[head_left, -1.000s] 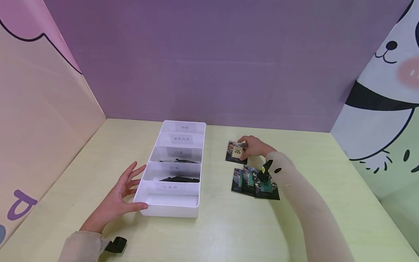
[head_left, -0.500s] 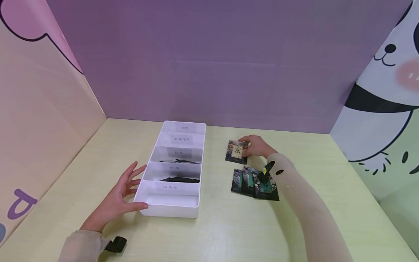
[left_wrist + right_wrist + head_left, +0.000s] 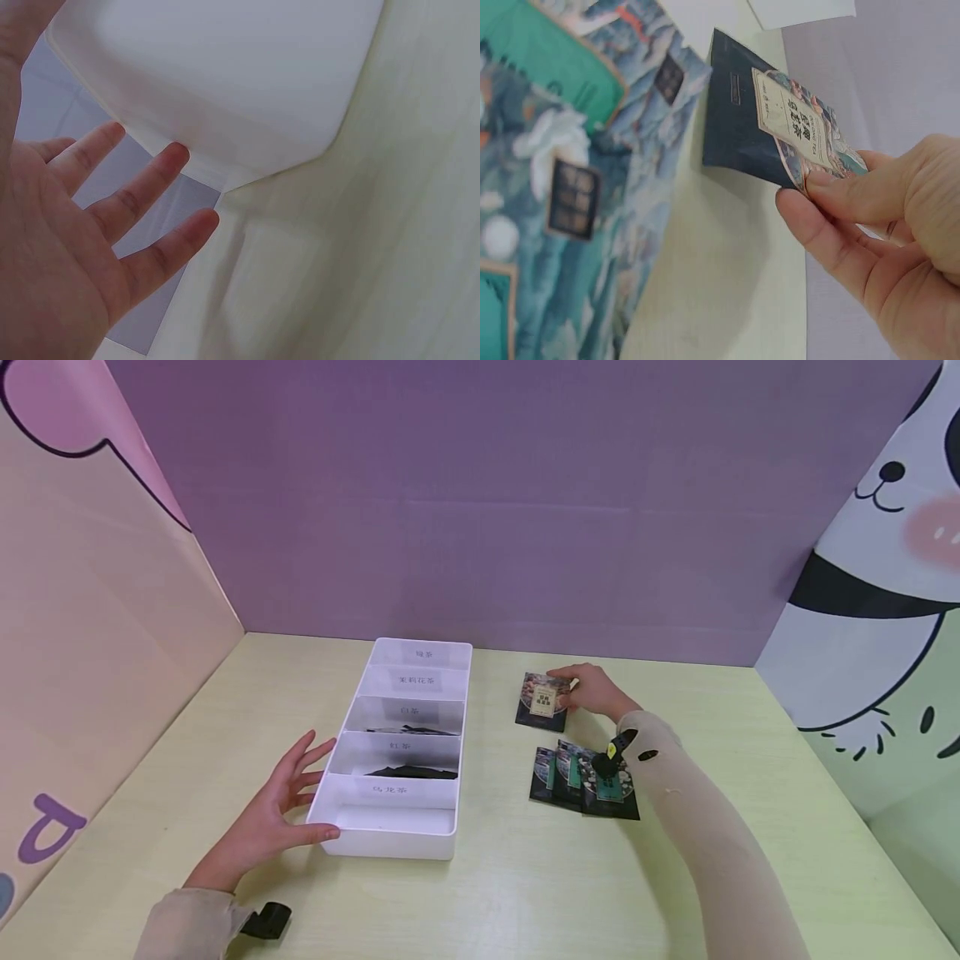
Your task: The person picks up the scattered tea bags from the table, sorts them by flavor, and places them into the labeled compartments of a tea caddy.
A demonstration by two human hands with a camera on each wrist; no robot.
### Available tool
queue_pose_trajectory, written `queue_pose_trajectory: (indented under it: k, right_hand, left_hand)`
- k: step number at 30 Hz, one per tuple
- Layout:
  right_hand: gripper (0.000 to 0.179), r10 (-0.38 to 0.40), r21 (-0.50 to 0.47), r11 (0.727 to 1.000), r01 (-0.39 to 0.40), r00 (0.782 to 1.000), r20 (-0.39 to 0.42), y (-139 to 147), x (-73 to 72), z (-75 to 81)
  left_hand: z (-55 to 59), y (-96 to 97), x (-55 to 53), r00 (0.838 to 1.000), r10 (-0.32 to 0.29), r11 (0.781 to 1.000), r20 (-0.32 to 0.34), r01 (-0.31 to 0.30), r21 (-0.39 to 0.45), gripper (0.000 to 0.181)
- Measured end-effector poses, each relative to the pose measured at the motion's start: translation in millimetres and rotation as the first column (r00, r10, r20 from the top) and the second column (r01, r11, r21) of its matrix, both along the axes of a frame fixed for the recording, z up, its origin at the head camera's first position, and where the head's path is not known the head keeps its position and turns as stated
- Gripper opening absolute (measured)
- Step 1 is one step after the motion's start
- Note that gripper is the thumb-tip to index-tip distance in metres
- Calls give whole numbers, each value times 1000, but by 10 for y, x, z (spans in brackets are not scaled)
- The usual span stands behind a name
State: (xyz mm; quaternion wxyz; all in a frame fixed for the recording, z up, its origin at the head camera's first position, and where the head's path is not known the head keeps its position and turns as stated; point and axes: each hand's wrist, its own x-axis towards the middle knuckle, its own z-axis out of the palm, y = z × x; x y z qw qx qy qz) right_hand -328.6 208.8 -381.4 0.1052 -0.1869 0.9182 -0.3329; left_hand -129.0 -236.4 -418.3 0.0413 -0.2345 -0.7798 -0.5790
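Observation:
My right hand (image 3: 594, 690) pinches a dark tea sachet (image 3: 739, 112) with a cream label, thumb on its face and fingers beneath. In the right wrist view the sachet tilts up off the tabletop. Just nearer lie several overlapping dark tea sachets with green labels (image 3: 609, 788), partly under my right wrist. My left hand (image 3: 273, 814), fingers spread, touches the near left corner of a long white divided box (image 3: 390, 845). The left wrist view shows those fingers (image 3: 169, 159) straight along the box's side. Dark sachets (image 3: 412, 772) stand in two of the labelled compartments.
The box sits left of centre on a pale wooden table (image 3: 495, 893). A purple wall (image 3: 517, 568) closes off the back, with printed panels on both sides. A black camera mount (image 3: 266, 920) is strapped at the left wrist.
The right hand has lifted the cream-labelled sachet slightly, and its far edge has moved a little toward the back. The left hand and the box stay where they were.

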Motion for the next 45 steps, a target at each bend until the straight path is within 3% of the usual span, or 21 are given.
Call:
queue_pose_trajectory:
  k: [17, 31, 45]
  right_hand:
    - [54, -2, -132, 991, -9, 996, -86, -125, 262, 246]
    - [53, 103, -183, 972, -145, 970, -221, -274, 496, 437]
    - [53, 175, -253, 938, -237, 953, -245, -498, 789, 653]
  left_hand:
    - [7, 4, -7, 1000, -1, 1000, 7, 1, -2, 119]
    - [0, -7, -3, 1000, -17, 1000, -2, 17, 9, 120]
    - [-17, -21, -13, 999, -23, 1000, -34, 23, 3, 121]
